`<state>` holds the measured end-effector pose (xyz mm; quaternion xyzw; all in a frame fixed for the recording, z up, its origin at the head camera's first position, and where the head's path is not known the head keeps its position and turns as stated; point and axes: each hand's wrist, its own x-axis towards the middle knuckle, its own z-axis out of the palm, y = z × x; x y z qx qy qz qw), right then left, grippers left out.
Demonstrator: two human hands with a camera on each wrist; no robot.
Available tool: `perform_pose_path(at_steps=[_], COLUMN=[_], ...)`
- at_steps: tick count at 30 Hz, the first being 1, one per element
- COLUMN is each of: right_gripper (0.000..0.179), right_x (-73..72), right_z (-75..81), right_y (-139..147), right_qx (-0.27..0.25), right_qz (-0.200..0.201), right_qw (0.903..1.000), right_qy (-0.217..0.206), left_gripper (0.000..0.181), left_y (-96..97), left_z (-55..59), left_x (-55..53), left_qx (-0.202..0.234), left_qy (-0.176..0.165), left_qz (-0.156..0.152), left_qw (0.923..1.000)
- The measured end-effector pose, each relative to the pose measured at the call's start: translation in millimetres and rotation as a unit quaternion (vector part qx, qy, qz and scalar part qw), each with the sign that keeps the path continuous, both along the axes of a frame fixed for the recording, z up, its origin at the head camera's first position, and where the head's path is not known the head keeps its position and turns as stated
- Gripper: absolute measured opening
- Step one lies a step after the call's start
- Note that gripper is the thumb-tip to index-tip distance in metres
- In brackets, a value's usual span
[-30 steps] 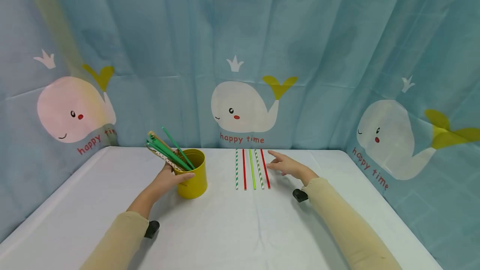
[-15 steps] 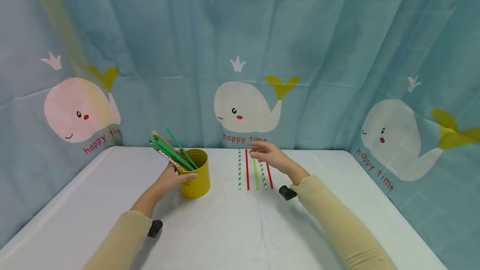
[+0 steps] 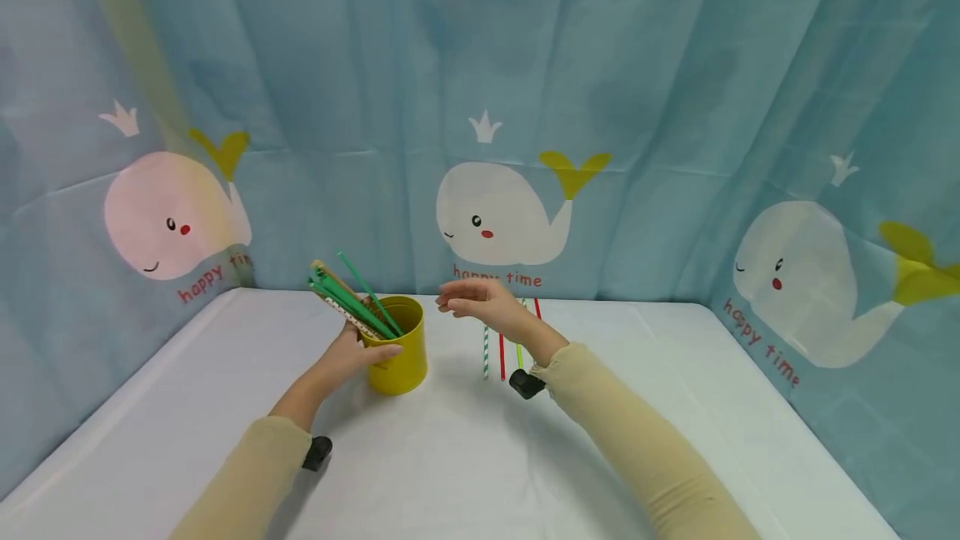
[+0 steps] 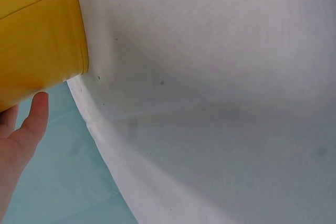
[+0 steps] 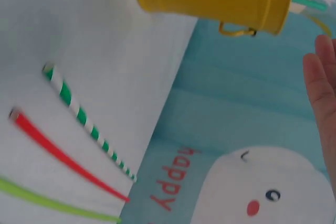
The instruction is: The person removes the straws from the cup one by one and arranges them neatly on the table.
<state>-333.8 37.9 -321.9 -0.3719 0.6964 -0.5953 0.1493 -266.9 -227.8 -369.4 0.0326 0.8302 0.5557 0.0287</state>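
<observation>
The left hand [image 3: 347, 358] grips the yellow cup [image 3: 399, 367], thumb across its near side and fingers round towards the back; in the left wrist view only a little of that hand shows beside the cup. The cup stands on the table [image 3: 420, 473], left of the middle, with a bunch of straws [image 3: 347, 305] leaning left over its rim: mostly green, some tan, one or more dotted, and a thin green straw [image 3: 363, 283] set apart from the others. The right hand [image 3: 486, 307] hovers in the air just right of the cup, fingers loosely extended, holding nothing and apart from the rim. Beneath its wrist a row lies on the table: a striped straw [image 3: 486, 357], a red straw [image 3: 502, 358] and a lime straw [image 3: 519, 355], well spaced, with the far ends of a second striped straw [image 3: 523, 302] and a second red straw [image 3: 537, 308] beyond; the arm covers the rest. Laying straws out in a row looks part done: that row appears set, while the bunch in the cup remains, too tightly packed to count. With the right hand bare, no straw seems to be in transit.
</observation>
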Motion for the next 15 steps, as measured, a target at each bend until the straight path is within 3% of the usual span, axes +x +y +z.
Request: perform_pose_path(at_steps=[8, 15], right_gripper=[0.036, 0.035], right_x=[7.4, 9.5], right_z=[2.9, 4.7], right_y=[-32, -60], right_qx=[0.002, 0.036], right_qz=[0.022, 0.04], right_qw=[0.9997, 0.9984], right_qy=[-0.004, 0.015], left_gripper=[0.104, 0.1], left_y=[0.9, -1.5], left_z=[-1.1, -3.8], left_x=[-0.2, -1.8], left_qx=[-0.008, 0.003], left_qy=[0.013, 0.029], left_qz=[-0.011, -0.028], left_qw=[0.9998, 0.9992])
